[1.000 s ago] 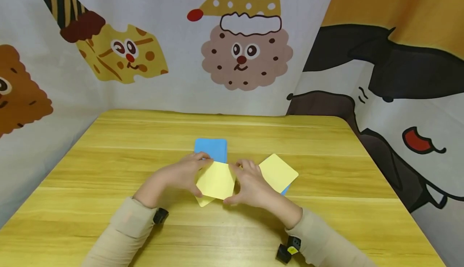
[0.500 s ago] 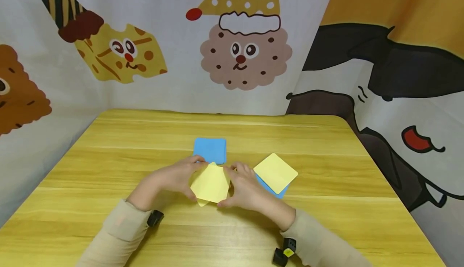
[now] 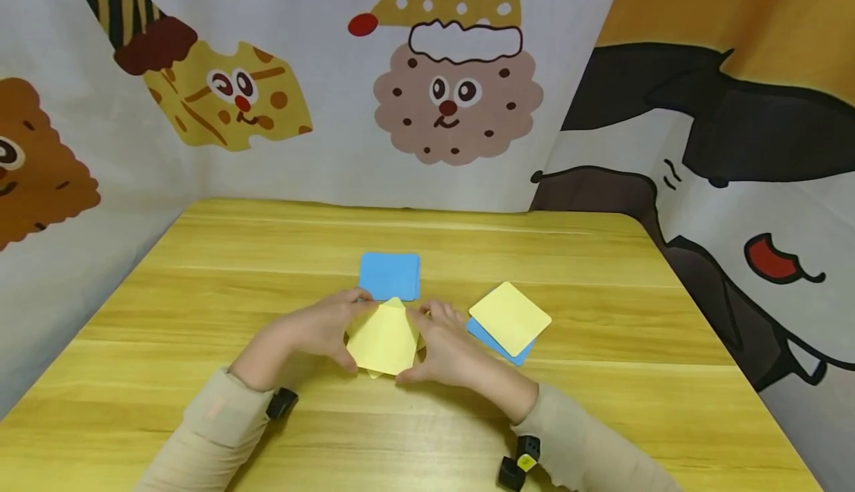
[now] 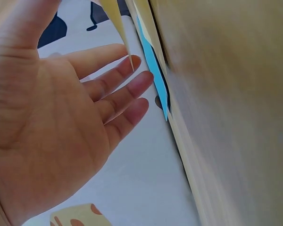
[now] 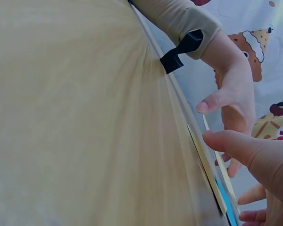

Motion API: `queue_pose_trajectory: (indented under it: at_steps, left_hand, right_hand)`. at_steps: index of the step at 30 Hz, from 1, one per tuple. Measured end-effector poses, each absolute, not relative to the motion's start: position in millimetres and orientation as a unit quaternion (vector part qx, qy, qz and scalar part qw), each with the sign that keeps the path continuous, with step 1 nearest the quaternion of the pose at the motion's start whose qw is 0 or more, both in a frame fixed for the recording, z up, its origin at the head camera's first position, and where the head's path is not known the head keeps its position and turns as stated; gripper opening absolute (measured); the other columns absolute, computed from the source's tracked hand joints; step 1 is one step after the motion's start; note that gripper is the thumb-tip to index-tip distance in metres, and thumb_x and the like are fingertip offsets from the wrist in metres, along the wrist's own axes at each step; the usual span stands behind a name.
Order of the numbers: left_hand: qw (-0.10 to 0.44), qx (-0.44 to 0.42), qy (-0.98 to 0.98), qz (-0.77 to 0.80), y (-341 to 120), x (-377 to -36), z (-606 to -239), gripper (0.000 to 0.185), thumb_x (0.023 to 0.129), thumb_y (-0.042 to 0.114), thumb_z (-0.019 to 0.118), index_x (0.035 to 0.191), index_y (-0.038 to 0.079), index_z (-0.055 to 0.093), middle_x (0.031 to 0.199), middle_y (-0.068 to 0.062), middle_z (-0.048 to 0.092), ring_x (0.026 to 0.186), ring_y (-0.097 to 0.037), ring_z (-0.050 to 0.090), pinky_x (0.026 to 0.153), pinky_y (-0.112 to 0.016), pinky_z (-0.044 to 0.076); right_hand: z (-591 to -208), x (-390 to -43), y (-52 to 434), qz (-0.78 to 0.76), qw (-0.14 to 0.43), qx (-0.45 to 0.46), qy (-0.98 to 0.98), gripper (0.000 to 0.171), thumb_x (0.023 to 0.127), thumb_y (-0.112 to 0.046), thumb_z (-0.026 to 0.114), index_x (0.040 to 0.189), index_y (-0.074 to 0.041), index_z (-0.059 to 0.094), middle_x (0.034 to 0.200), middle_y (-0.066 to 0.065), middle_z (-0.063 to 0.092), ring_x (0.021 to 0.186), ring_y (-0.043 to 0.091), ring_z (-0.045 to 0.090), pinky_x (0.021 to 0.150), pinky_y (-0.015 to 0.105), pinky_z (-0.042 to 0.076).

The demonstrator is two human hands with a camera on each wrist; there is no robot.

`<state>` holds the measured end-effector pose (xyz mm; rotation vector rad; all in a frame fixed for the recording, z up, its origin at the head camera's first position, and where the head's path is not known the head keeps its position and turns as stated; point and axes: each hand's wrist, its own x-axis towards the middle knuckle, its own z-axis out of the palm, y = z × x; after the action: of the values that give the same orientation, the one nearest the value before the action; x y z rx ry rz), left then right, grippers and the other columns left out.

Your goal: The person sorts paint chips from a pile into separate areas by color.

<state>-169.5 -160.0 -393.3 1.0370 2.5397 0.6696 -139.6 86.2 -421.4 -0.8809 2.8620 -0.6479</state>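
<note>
A yellow card (image 3: 384, 340) is held between the left hand (image 3: 314, 332) and the right hand (image 3: 449, 351), just above the table (image 3: 200, 314) near its front middle. The card is turned corner-up, like a diamond. It is gripped at its edges: left thumb at the lower left edge with fingers at the upper edge, right thumb low at the right edge with fingers on top. In the left wrist view the left fingers (image 4: 118, 89) look nearly straight behind the card edge; the hold there is light. A second yellow corner shows just under the held card, so more than one card may be in the grip; that cannot be told.

A blue card (image 3: 390, 275) lies flat just beyond the hands. To the right, another yellow card (image 3: 510, 317) lies on a blue one (image 3: 482, 332), offset.

Step judged: the card is being turned or squared between both hands. The next move would call for even pressure at both edges, and a level card before it is set down.
</note>
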Motion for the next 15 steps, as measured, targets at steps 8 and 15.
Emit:
queue_pose_trajectory:
  at_steps: [8, 15]
  left_hand:
    - [0.157, 0.367, 0.887, 0.231, -160.5, -168.3, -393.5, 0.102, 0.058, 0.020, 0.093, 0.143, 0.002, 0.041, 0.133, -0.013, 0.043, 0.117, -0.030, 0.045, 0.094, -0.048, 0.043]
    - [0.175, 0.355, 0.889, 0.232, -157.4, -166.1, -392.7, 0.102, 0.060, 0.018, 0.092, 0.144, -0.004, 0.037, 0.137, -0.015, 0.040, 0.118, -0.030, 0.047, 0.095, -0.044, 0.043]
  right_hand:
    - [-423.5, -139.8, 84.5, -0.209, 0.040, -0.289, 0.933, 0.107, 0.061, -0.057, 0.083, 0.145, -0.007, 0.041, 0.133, 0.011, 0.041, 0.120, 0.029, 0.036, 0.098, 0.047, 0.030]
    - [-425.2, -139.4, 85.4, -0.208, 0.048, -0.289, 0.933, 0.107, 0.061, -0.057, 0.083, 0.145, -0.006, 0.042, 0.134, 0.012, 0.040, 0.122, 0.030, 0.035, 0.100, 0.048, 0.030]
